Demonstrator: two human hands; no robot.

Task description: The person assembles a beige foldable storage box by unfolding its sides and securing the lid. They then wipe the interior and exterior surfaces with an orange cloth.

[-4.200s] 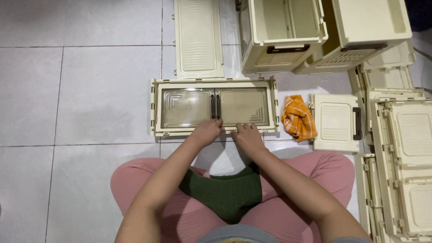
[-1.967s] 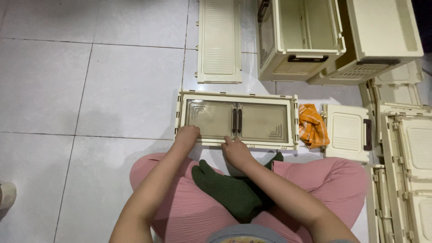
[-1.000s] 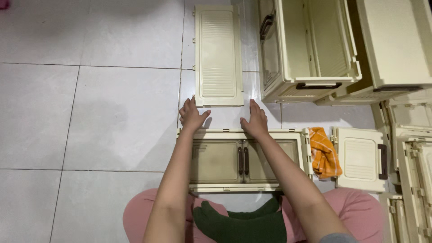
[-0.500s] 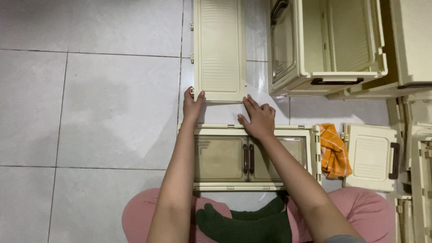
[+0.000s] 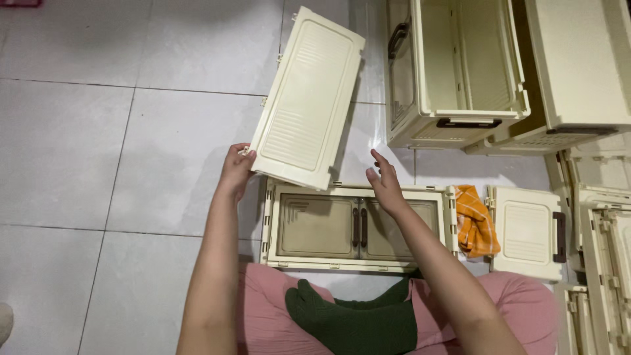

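A ribbed cream panel (image 5: 307,98) is gripped at its near left corner by the left hand (image 5: 235,169), long axis running away up-right; the right hand (image 5: 384,186), fingers apart, hovers just right of its near edge.

Counts, placed from the double-door panel (image 5: 358,227): one ribbed panel (image 5: 307,98) above it, two assembled cream boxes (image 5: 457,69) upper right, one orange cloth (image 5: 476,221) right, one small handled panel (image 5: 529,230) further right.
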